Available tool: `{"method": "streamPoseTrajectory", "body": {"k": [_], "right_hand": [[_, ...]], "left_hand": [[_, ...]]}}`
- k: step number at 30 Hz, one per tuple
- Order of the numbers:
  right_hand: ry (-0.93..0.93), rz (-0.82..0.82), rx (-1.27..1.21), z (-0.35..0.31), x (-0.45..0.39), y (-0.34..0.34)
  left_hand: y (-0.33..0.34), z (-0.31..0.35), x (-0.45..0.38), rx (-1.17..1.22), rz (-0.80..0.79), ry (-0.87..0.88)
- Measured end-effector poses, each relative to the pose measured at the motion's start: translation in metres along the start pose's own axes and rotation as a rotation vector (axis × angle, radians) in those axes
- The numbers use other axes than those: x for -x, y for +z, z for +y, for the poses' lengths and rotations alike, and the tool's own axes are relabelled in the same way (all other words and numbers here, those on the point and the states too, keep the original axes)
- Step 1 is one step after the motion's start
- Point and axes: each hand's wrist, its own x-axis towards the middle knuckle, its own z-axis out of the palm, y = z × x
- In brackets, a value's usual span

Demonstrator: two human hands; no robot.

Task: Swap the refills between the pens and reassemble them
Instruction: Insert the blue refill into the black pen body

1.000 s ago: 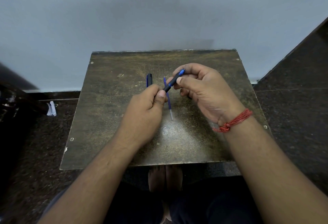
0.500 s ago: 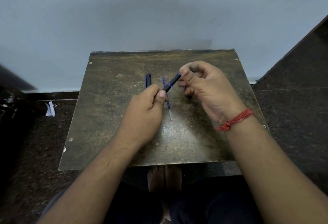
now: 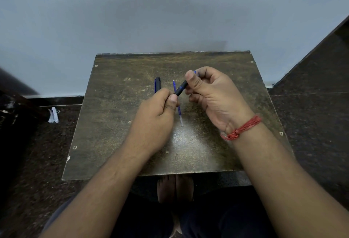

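both hands, left hand [image 3: 160,105] and right hand [image 3: 209,90], are pinching opposite ends of one pen [image 3: 181,89] slanting up-right between them, loose refill [image 3: 177,103] lying just beneath.

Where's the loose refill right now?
In the head view, the loose refill lies on the table near its middle, between the left hand and right hand, under the pen they hold.

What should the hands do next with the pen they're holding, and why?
Probably twist the pen apart. Both hands grip it: the left hand holds the lower end, the right hand pinches the upper end. One loose refill already lies on the table, beside another pen, so this one likely needs opening to free its refill.
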Motion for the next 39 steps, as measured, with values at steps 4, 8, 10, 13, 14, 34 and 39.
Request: {"method": "streamPoseTrajectory", "body": {"k": [4, 8, 10, 13, 14, 34, 39], "right_hand": [[0.017, -0.042, -0.076, -0.006, 0.000, -0.009], [0.036, -0.128, -0.130, -0.007, 0.001, -0.010], [0.039, -0.124, -0.155, -0.006, 0.001, -0.006], [0.040, -0.073, -0.185, -0.005, 0.001, 0.000], [0.044, -0.049, -0.182, -0.004, 0.001, 0.001], [0.021, -0.028, -0.168, -0.003, -0.001, 0.001], [0.008, -0.045, -0.168, -0.002, -0.001, 0.000]], "left_hand": [[-0.002, -0.002, 0.000, 0.019, 0.011, -0.024], [-0.001, 0.000, 0.000, 0.015, 0.004, -0.015], [0.000, 0.000, 0.000, 0.018, -0.001, -0.012], [0.001, 0.000, 0.001, 0.015, -0.003, -0.008], [0.001, 0.000, 0.001, 0.015, -0.008, -0.005], [0.002, -0.001, 0.001, 0.052, -0.020, -0.005], [0.001, -0.002, 0.000, 0.032, 0.004, -0.013]]}}
